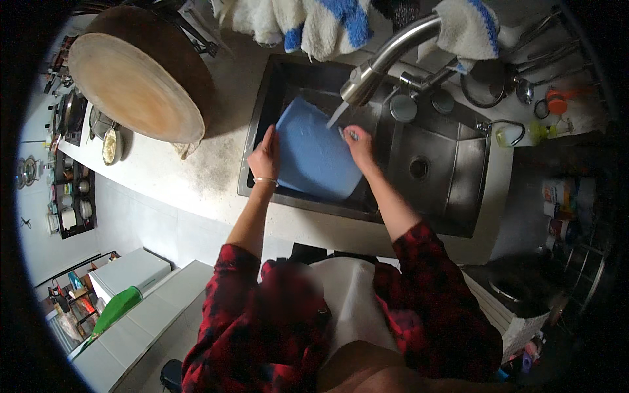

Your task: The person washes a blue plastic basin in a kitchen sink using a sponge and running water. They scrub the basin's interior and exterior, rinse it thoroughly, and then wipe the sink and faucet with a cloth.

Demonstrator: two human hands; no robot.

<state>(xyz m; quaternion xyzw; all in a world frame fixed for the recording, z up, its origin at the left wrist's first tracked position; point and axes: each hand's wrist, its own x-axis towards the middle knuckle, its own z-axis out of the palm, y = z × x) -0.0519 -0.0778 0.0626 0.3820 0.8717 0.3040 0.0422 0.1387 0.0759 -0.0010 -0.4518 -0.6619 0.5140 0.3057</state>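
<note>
A blue plastic board, perhaps a cutting board, is tilted over the left bowl of a dark metal double sink. My left hand, with a bracelet at its wrist, grips the board's left edge. At the upper right edge of the board, the fingers of my right hand are closed around a small greyish thing. Whether that thing belongs to the board cannot be made out. Water runs from the steel faucet onto the board near my right hand.
A large round wooden block leans on the counter at the left, near a small bowl. Blue and white towels hang beyond the sink. Two round lids stand by the faucet base. A bottle is at the right.
</note>
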